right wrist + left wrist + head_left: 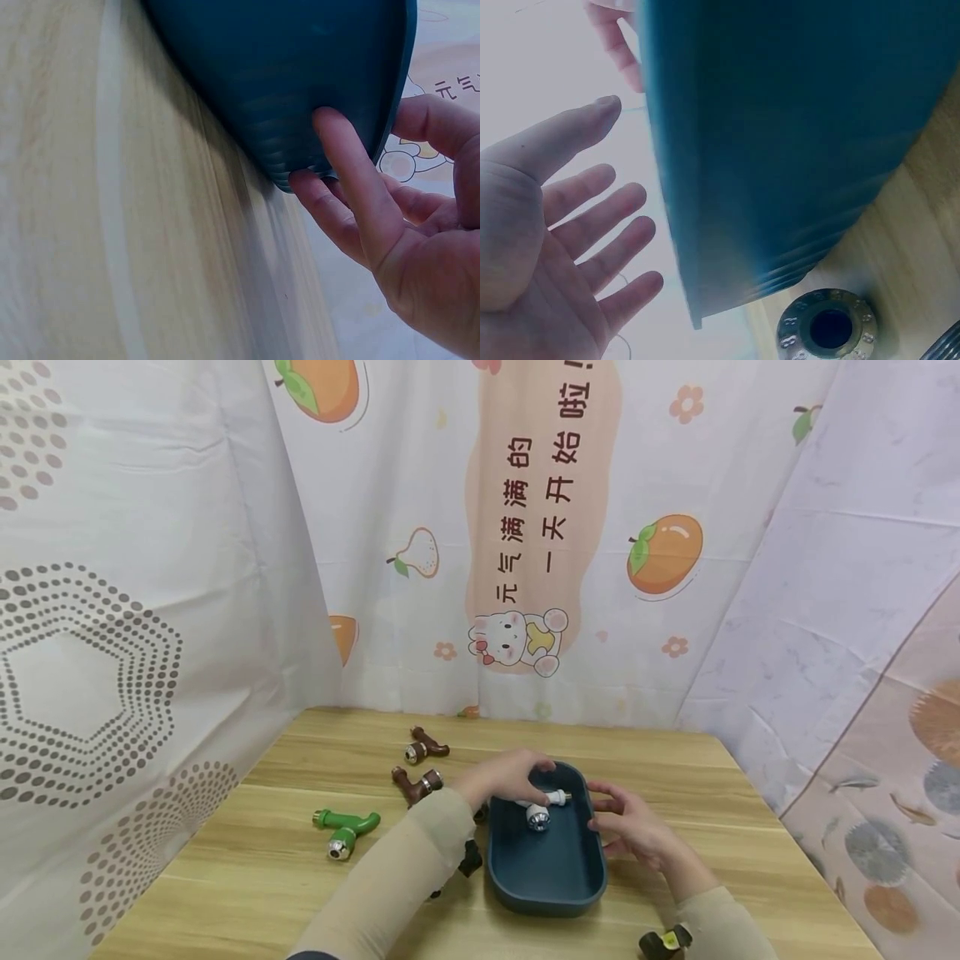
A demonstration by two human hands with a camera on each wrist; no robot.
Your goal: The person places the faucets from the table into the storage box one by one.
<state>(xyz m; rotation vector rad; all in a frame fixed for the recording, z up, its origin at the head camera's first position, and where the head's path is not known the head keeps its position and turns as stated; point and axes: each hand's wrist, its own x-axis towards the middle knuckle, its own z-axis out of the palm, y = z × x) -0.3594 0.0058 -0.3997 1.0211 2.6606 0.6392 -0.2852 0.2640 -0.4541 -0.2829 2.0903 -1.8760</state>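
Observation:
A dark blue rectangular tray [547,868] sits on the table, and a white faucet [537,817] with a silver spout tip lies inside its far half. My left hand [512,777] is over the tray's far left part, right above the faucet. In the left wrist view the left hand's fingers [615,202] are spread loosely beside the tray wall, with nothing between them. At the tray's right side, my right hand [633,831] rests its relaxed, spread fingertips on the outer wall and rim. The right wrist view has two fingertips [330,124] against the wall.
Left of the tray lie a green faucet [348,831] and two brown faucets [412,787]. A black faucet [471,858] is partly hidden by my left arm. Another black piece with a yellow mark [666,941] lies by my right sleeve. Printed curtains [420,652] rise behind the table.

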